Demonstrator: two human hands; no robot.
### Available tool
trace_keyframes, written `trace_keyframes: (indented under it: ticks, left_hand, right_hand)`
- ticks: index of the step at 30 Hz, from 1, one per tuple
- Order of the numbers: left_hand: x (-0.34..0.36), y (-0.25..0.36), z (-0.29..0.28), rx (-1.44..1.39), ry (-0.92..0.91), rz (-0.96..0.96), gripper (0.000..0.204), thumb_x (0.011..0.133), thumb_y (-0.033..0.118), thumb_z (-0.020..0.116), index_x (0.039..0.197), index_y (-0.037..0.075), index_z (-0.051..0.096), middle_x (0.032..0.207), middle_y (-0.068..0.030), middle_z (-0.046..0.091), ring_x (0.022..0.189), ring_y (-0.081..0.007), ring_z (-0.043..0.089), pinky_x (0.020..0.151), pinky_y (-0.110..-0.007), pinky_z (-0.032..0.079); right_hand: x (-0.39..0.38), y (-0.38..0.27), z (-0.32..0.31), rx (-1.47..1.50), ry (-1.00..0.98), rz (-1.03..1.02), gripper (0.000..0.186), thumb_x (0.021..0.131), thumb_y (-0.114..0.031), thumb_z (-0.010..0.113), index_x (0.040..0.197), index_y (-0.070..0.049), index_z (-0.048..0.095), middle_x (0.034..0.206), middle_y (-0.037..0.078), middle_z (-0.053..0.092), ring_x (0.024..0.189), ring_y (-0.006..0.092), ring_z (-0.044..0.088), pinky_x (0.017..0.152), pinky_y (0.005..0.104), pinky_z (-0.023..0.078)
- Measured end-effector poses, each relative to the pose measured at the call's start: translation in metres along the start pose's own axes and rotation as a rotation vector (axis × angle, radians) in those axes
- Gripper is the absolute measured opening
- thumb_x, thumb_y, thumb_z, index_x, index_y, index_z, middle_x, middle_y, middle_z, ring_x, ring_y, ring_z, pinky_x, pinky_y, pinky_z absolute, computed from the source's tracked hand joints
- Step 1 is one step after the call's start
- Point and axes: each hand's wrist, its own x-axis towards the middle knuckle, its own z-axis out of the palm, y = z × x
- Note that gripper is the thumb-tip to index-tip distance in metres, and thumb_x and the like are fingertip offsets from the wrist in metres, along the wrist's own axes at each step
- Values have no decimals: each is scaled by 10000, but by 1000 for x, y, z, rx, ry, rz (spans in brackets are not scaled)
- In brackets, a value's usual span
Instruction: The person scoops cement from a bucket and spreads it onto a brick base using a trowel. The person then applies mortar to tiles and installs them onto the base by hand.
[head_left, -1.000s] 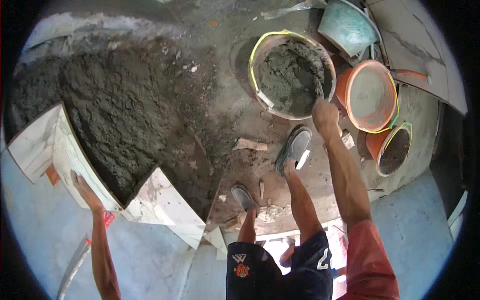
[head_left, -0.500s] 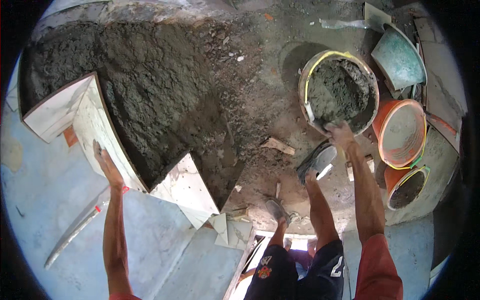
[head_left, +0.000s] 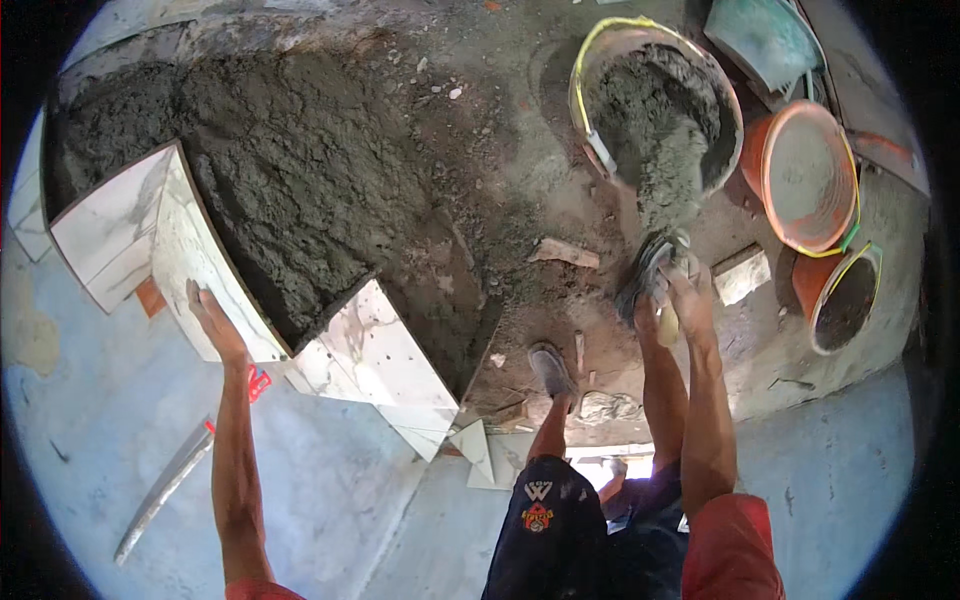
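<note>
My left hand (head_left: 216, 322) is flat with its fingers stretched out, resting against the outer face of a white marbled tile (head_left: 195, 235) that stands on edge. My right hand (head_left: 688, 292) is closed around the handle of a trowel (head_left: 667, 325). Wet grey mortar (head_left: 668, 185) is heaped on the trowel and covers its blade, at the near rim of a round bucket (head_left: 733, 130) with a yellow-edged handle. More mortar lies inside that bucket. Behind the standing tiles spreads a wide bed of rough wet mortar (head_left: 310, 170).
Two orange buckets (head_left: 765, 160) and a green basin (head_left: 765, 45) stand at the right. A wood scrap (head_left: 565, 252) and a pale block (head_left: 742, 275) lie on the dirty floor near my feet. A long metal strip (head_left: 165, 490) is at lower left.
My right hand has drawn toward me from the bucket, bringing up a trowel heaped with mortar. My left hand stays on the tile. The whole view has shifted slightly.
</note>
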Motion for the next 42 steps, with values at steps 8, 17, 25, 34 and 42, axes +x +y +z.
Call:
trace_keyframes:
  ticks: [8,17,25,34,42]
  left_hand:
    - [6,-20,-9,-64,33,57,595,941,420,294,1221,-101,356,1225,-214,414,1154,-288,386,988,-344,276]
    - [6,-6,5,-115,66,139,444,945,363,323,1046,-53,441,958,-131,474,919,-215,440,862,-322,339]
    - [11,-29,-4,-77,88,37,626,934,386,356,1285,-124,260,1336,-251,315,1251,-315,307,1041,-349,220]
    - [3,6,6,-66,37,13,571,943,360,343,1302,-80,281,1348,-205,309,1265,-282,278,1055,-349,196]
    - [-1,7,-7,14,34,-11,547,951,336,318,1306,-77,273,1352,-204,300,1267,-282,274,1051,-358,198]
  right_hand:
    - [-54,171,44,-807,652,-421,385,808,-166,593,1110,59,517,1044,209,583,837,252,596,761,339,470]
    - [-191,277,150,-889,-121,-267,252,789,-191,550,997,-55,509,829,216,598,724,366,587,624,452,458]
    - [-143,67,31,-1192,29,-295,362,764,-230,586,1029,13,533,925,258,562,785,392,568,667,451,452]
    - [191,-102,66,-2299,110,-500,164,778,-181,516,806,-119,666,899,111,622,838,198,592,563,364,456]
    - [133,-84,-6,-2324,-120,-739,161,770,-194,551,875,-85,603,880,114,603,768,239,620,591,355,504]
